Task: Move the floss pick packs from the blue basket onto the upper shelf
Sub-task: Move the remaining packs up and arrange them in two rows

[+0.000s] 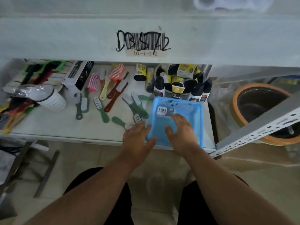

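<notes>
A blue plastic basket [191, 108] stands on the lower shelf at its right end. A floss pick pack [163, 111], white and blue, lies inside it near the far left corner. My right hand [181, 132] reaches into the basket with fingers spread, fingertips just short of the pack, holding nothing. My left hand [138, 138] rests against the basket's near left rim, fingers apart. The upper shelf's white front edge [146, 39] with a barcode label runs across the top of the view; its surface is mostly out of sight.
Brushes [113, 95] and combs lie scattered over the lower shelf left of the basket. Black and yellow bottles [178, 82] stand behind it. A white perforated upright [259, 129] slants at the right, with an orange-rimmed pot [259, 103] beyond it.
</notes>
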